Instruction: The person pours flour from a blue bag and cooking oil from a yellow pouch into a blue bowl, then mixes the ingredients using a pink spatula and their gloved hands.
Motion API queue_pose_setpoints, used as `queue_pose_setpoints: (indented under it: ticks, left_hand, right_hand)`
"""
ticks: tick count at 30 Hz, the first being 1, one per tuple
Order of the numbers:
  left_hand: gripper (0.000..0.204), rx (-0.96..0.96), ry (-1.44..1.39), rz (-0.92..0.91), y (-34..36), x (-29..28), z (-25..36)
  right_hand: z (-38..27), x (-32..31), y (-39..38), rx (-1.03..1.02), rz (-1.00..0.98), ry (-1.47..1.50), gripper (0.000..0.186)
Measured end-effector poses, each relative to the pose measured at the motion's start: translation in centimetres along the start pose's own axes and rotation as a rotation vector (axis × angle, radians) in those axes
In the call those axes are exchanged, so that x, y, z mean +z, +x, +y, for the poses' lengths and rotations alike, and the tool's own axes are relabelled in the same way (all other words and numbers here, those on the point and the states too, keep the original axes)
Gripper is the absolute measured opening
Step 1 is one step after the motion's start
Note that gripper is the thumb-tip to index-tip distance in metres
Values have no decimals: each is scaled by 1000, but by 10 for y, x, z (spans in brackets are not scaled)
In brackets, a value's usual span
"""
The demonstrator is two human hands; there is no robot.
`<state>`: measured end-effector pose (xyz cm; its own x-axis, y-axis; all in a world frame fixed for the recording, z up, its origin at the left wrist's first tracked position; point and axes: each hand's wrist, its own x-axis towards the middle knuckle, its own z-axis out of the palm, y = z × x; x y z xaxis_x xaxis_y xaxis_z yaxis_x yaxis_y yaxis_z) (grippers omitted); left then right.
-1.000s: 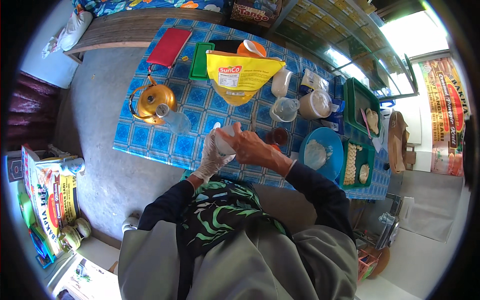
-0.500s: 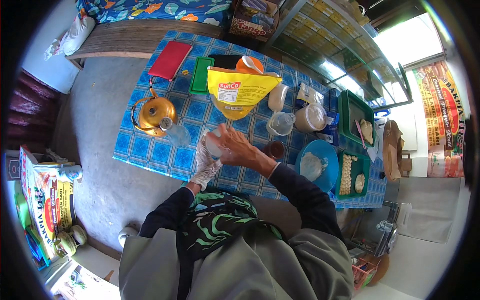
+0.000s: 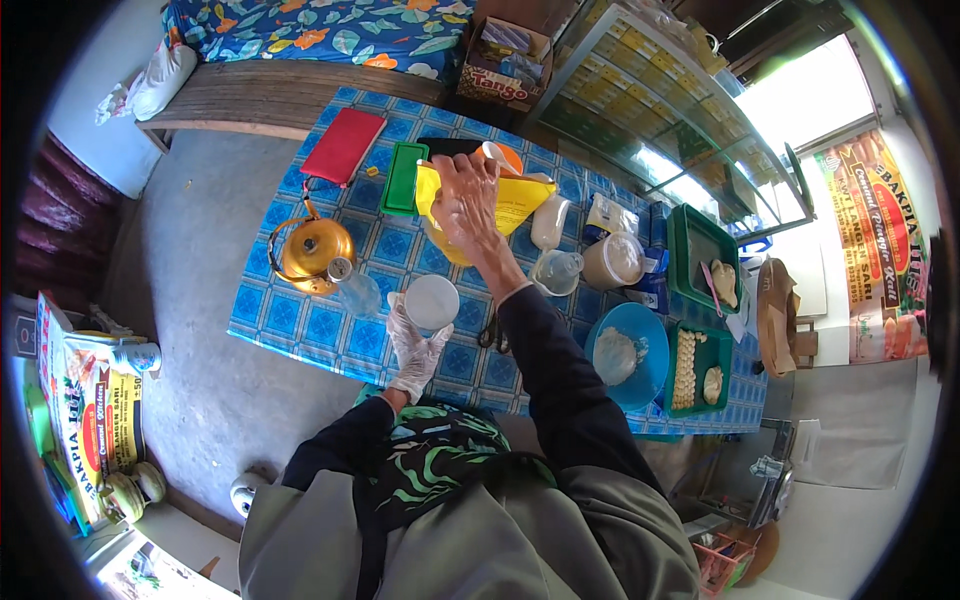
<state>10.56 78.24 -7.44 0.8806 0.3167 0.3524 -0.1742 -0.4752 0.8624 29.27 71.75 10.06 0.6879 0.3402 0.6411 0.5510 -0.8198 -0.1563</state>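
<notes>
My left hand (image 3: pixel 412 350), in a clear glove, holds a translucent white cup (image 3: pixel 432 300) over the near part of the table. My bare right hand (image 3: pixel 463 200) reaches forward and grips the top of a large yellow pouch (image 3: pixel 510 205), covering much of it. Left of the cup are a clear bottle (image 3: pixel 358 292) and a gold kettle (image 3: pixel 312 252). A clear jug (image 3: pixel 557 270) and a dark, partly hidden object (image 3: pixel 492 335) lie to the right.
Blue checked tablecloth (image 3: pixel 280 335); red pouch (image 3: pixel 342 150), green lid (image 3: pixel 404 178), orange bowl (image 3: pixel 508 158), tub (image 3: pixel 612 260), blue bowl with flour (image 3: pixel 628 355), green trays (image 3: pixel 708 260) holding dough at right. Glass cabinet (image 3: pixel 660 120) and wooden bench (image 3: pixel 240 95) stand behind.
My right hand has left the cup and moved forward onto the yellow pouch. My left hand stays round the cup, whose round top now shows.
</notes>
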Motion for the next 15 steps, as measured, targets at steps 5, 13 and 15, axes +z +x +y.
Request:
queue_pose_setpoints:
  ticks: [5,13,15]
  left_hand:
    - [76,-66,33,-19,5,-4,8]
    - [67,-73,-86,123,7,1,-9]
    - [66,-71,-61,129,4,3,-13]
  right_hand:
    - [35,3,-17,-181,93,143,15]
    - [38,-66,-52,-349,-133,409,17]
    - [27,-89,-56,-242,28,232,17]
